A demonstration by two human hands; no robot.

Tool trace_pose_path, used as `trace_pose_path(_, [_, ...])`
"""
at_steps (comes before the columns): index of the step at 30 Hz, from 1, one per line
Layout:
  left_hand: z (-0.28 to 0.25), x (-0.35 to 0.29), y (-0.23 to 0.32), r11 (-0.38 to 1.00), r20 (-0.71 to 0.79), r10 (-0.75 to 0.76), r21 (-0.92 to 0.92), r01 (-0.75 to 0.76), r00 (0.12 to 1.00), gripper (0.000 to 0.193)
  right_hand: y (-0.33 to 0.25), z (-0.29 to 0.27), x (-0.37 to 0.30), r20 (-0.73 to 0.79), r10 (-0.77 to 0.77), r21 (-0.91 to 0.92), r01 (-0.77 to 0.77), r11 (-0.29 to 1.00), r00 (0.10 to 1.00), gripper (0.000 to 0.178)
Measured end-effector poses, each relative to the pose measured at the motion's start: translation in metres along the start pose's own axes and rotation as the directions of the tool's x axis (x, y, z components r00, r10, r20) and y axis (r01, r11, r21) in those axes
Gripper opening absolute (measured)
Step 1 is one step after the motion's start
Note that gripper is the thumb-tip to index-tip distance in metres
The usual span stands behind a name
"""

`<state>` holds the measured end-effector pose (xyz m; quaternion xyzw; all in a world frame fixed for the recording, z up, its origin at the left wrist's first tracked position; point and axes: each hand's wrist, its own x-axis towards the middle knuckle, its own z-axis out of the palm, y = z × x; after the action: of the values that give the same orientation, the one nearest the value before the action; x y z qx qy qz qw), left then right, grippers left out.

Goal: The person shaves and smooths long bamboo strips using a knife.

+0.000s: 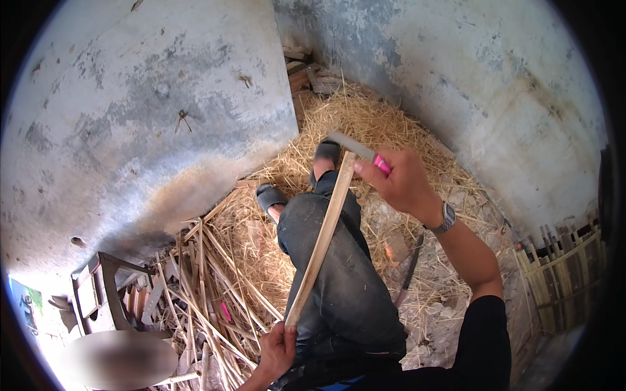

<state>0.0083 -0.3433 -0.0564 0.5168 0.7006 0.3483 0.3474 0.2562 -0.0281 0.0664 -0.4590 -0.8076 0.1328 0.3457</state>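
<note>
A long, flat, pale strip of bamboo or wood [319, 244] lies slantwise above my dark trousers. Its lower end is pinched between the thumb and fingers of my left hand [277, 350]. In my right hand [407, 186], closed round a bright pink handle, is a knife [352, 144]. The blade points up and to the left, just beyond the strip's far end. My right thumb is at the edge of that end; whether it presses on the strip I cannot tell.
Straw [365, 117] covers the floor around my feet. To the left lies a heap of split sticks [208, 293] with a pink-handled tool [226, 311] among them. A dark curved blade-like tool [412, 270] lies right of my leg. A slatted basket [564, 277] stands at the right wall.
</note>
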Motion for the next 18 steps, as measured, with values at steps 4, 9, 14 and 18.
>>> trace_pose_path(4, [0.000, 0.001, -0.002, 1.000, 0.008, 0.015, 0.009, -0.015, 1.000, 0.029, -0.018, 0.012, -0.034, 0.164, -0.074, -0.145, 0.098, 0.985, 0.984, 0.059])
trace_pose_path(9, [0.002, -0.002, -0.013, 0.990, 0.007, 0.073, 0.124, -0.074, 0.997, 0.026, -0.010, 0.030, -0.047, 0.207, -0.164, -0.159, 0.199, 0.967, 0.965, 0.061])
trace_pose_path(14, [0.002, -0.001, -0.012, 0.990, 0.003, 0.102, 0.100, -0.101, 0.995, 0.024, 0.012, 0.035, -0.018, 0.116, -0.208, -0.132, 0.223, 0.966, 0.971, 0.062])
trace_pose_path(18, [-0.002, 0.005, 0.006, 0.995, -0.012, 0.098, 0.017, -0.098, 0.995, 0.027, 0.019, 0.030, 0.000, 0.067, -0.219, -0.181, 0.228, 0.957, 0.973, 0.055])
